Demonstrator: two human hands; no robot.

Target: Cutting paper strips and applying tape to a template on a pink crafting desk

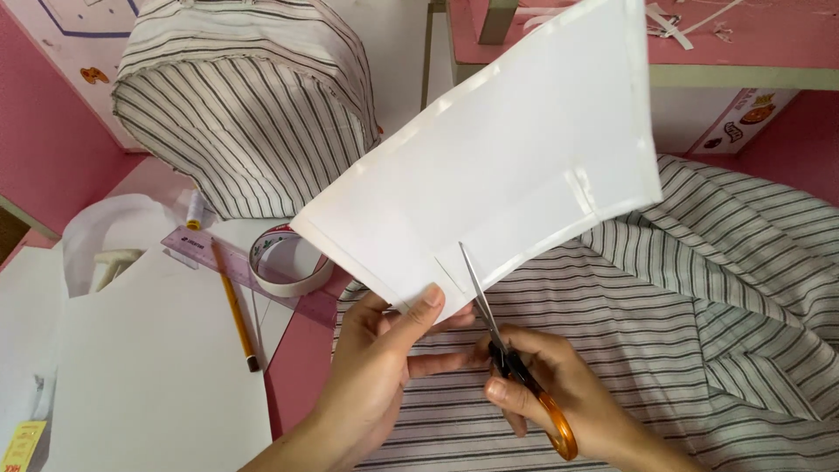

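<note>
1. Head view: the left hand [384, 367] pinches the lower edge of a large white sheet of stiff paper [489, 166]. The thumb lies on the front of the sheet and the other fingers are behind it.
2. The sheet is held up in the air, tilted, and its far end reaches toward the pink shelf [752, 44] at the top right. Folded or taped seams run along its edges.
3. The right hand [559, 385] is closed around the orange handles of a pair of scissors [516, 367]. The blades point up and away from the person, and they are in the lower edge of the sheet, just beside the left thumb. A short cut shows in the paper there.
4. Under both hands lies a striped fabric [699, 297], white with dark lines, which covers the right part of the pink table [301, 358].
5. At the top left stands a rounded bag-like form covered with the same striped cloth [245, 105].
6. On the table to the left there are a roll of tape [284, 260], a yellow pencil [234, 306], a transparent pink ruler [197, 247] and a small spool of thread [195, 210].
7. More white sheets [149, 376] lie flat at the lower left, well apart from the hands.
</note>
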